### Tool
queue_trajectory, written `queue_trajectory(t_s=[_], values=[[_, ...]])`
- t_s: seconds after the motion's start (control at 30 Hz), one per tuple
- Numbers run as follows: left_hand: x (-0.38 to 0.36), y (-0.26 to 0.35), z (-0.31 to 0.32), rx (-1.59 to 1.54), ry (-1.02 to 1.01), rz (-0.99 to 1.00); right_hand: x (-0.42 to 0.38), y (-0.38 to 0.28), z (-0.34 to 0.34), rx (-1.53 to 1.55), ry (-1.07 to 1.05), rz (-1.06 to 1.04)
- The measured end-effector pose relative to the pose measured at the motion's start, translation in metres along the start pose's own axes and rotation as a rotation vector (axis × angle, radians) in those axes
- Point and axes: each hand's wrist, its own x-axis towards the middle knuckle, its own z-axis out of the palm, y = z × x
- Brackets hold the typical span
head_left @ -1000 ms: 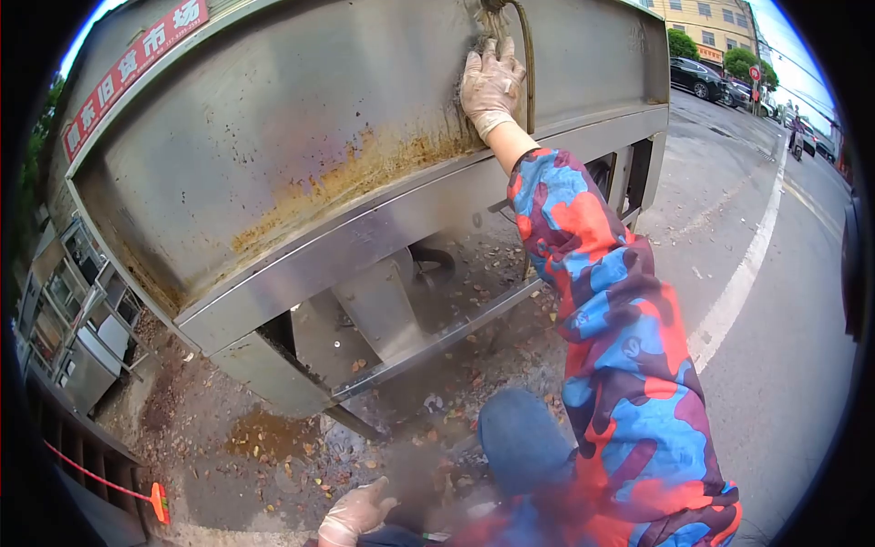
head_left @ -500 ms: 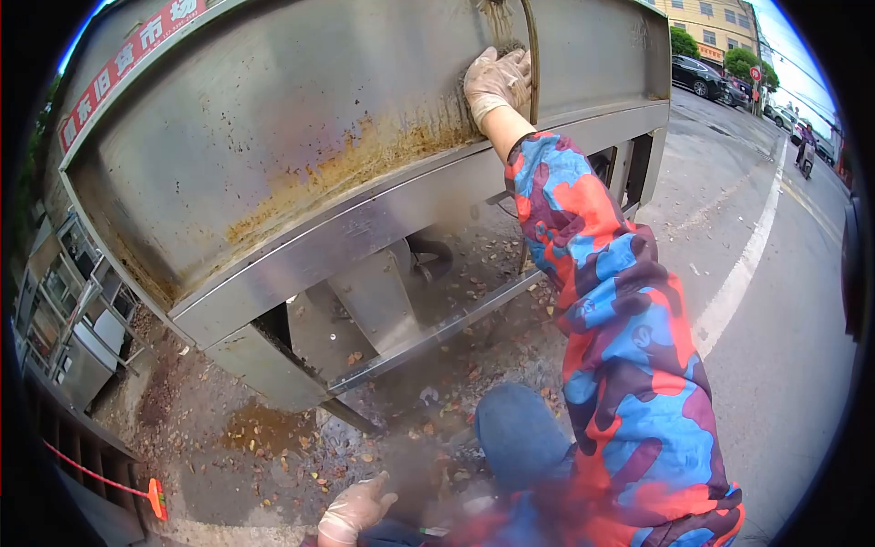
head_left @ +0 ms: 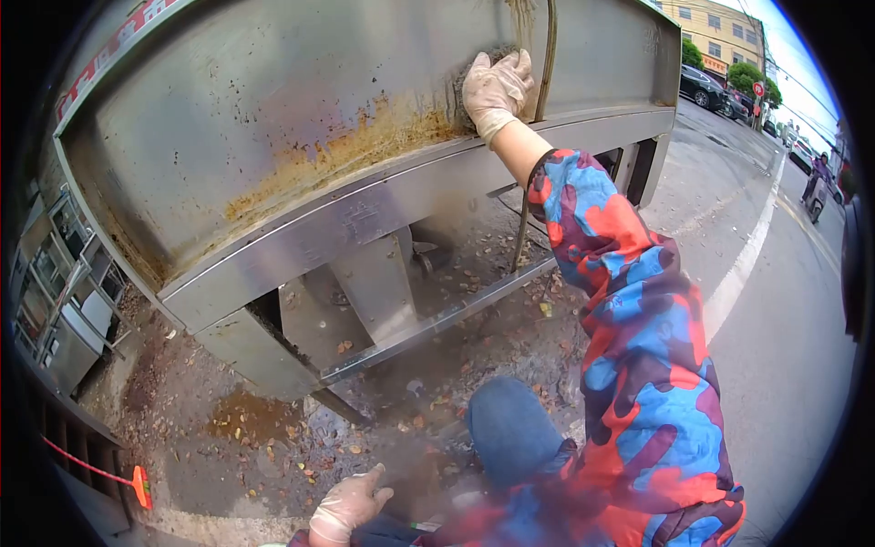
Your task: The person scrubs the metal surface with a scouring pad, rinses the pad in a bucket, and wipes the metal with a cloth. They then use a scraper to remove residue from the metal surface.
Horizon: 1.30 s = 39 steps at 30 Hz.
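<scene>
My right hand (head_left: 498, 89), in a thin translucent glove, presses a grey steel wool scrubber (head_left: 458, 94) against a stainless steel panel (head_left: 301, 82). Most of the scrubber is hidden under the palm; its fuzzy edge shows past the fingers. Brown rust and grime (head_left: 351, 150) streak the panel's lower part, left of that hand. A brownish hose or tube (head_left: 548, 64) hangs down the panel just right of my fingers. Low in the view, my left hand (head_left: 349, 507), also gloved, is held near my leg, thumb and fingers apart, with nothing in it.
Below the panel runs a metal frame with a lower crossbar (head_left: 447, 319). Wet ground with fallen leaves (head_left: 255, 424) lies underneath. An orange-ended tool (head_left: 141, 488) is at lower left, by metal racks. A rider on a scooter (head_left: 816, 190) is on the road at right.
My right hand stays on the panel with the scrubber, shifted slightly down and left along it. The camera view has shifted a little. The scooter rider has come nearer.
</scene>
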Motion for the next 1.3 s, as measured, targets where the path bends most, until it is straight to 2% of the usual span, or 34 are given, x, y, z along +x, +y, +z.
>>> queue_trajectory(t_s=[0.07,0.1,0.13,0.17,0.2,0.23,0.27,0.3,0.37,0.4,0.43,0.53,0.57,0.63,0.67,0.73,0.8,0.87,0.93,1.0,1.03,1.07,1.13,1.17,1.2,1.27,1.3], values=[[0.005,0.004,-0.001,-0.004,0.017,0.023,0.021,-0.001,-0.001,0.079,0.051,0.013],[0.006,0.011,-0.007,0.000,-0.006,0.017,0.037,-0.008,-0.005,0.096,0.205,0.038],[0.005,0.016,-0.011,0.003,-0.034,0.008,0.055,-0.005,-0.017,0.217,0.101,0.129],[0.002,0.017,-0.011,0.000,-0.045,0.001,0.108,0.028,0.020,0.209,0.038,0.180],[0.000,0.018,-0.013,-0.002,-0.039,0.004,0.125,0.022,0.020,0.208,-0.017,0.222],[0.001,0.019,-0.015,-0.006,-0.021,0.013,0.125,0.023,0.026,0.223,0.122,0.197],[-0.002,0.017,-0.012,-0.012,-0.020,0.016,0.089,0.010,-0.005,0.229,0.257,0.176],[-0.002,0.013,-0.011,-0.015,0.011,0.013,0.082,0.010,-0.008,0.230,0.257,0.169],[0.002,0.001,-0.008,-0.020,0.017,0.025,0.070,0.009,-0.008,0.234,0.161,0.156],[0.001,0.001,-0.007,-0.022,0.015,0.033,0.074,0.019,0.005,0.315,-0.028,0.114],[0.000,0.000,-0.006,-0.018,0.007,0.032,0.044,0.010,-0.010,0.209,-0.006,0.033],[-0.002,0.001,-0.006,-0.025,0.009,0.042,-0.014,-0.008,-0.023,0.115,-0.128,-0.283],[-0.003,0.002,-0.005,-0.037,0.008,0.056,-0.011,-0.008,-0.018,0.113,-0.134,-0.282],[-0.004,0.001,-0.007,-0.025,0.034,0.061,0.014,-0.019,0.001,0.034,0.105,-0.268],[-0.008,0.001,-0.003,-0.015,0.038,0.070,0.026,-0.016,0.005,0.023,0.091,-0.266],[-0.011,0.000,0.000,-0.033,0.036,0.062,0.062,-0.005,0.001,-0.011,0.171,-0.104],[-0.016,-0.002,-0.007,-0.043,0.070,0.049,0.065,0.002,-0.010,0.233,0.223,0.028],[-0.022,0.002,-0.011,-0.013,0.048,-0.041,0.044,-0.004,-0.013,0.118,0.179,0.000],[-0.026,0.003,-0.011,-0.024,0.041,-0.026,0.001,-0.017,-0.014,0.080,0.053,-0.031],[-0.023,0.002,-0.011,-0.038,0.042,-0.017,-0.015,-0.019,-0.008,0.058,0.032,-0.124],[-0.022,0.000,-0.008,-0.020,0.067,0.016,-0.008,-0.020,-0.003,0.027,0.151,-0.130],[-0.019,0.000,-0.006,-0.007,0.097,0.053,0.004,-0.021,-0.001,0.021,0.147,-0.133],[-0.011,-0.006,0.002,-0.033,0.102,0.105,0.025,-0.023,-0.016,0.066,0.069,0.137],[-0.012,-0.009,0.004,-0.048,0.124,0.156,0.038,-0.016,-0.019,0.140,0.115,0.240],[-0.015,-0.009,0.001,-0.046,0.133,0.154,0.044,-0.011,-0.027,0.319,0.062,0.325],[-0.016,-0.006,-0.004,-0.029,0.078,0.076,0.054,-0.002,0.001,0.177,0.277,0.177],[-0.019,-0.006,-0.004,-0.030,0.080,0.078,0.047,-0.003,-0.002,0.178,0.278,0.175]])
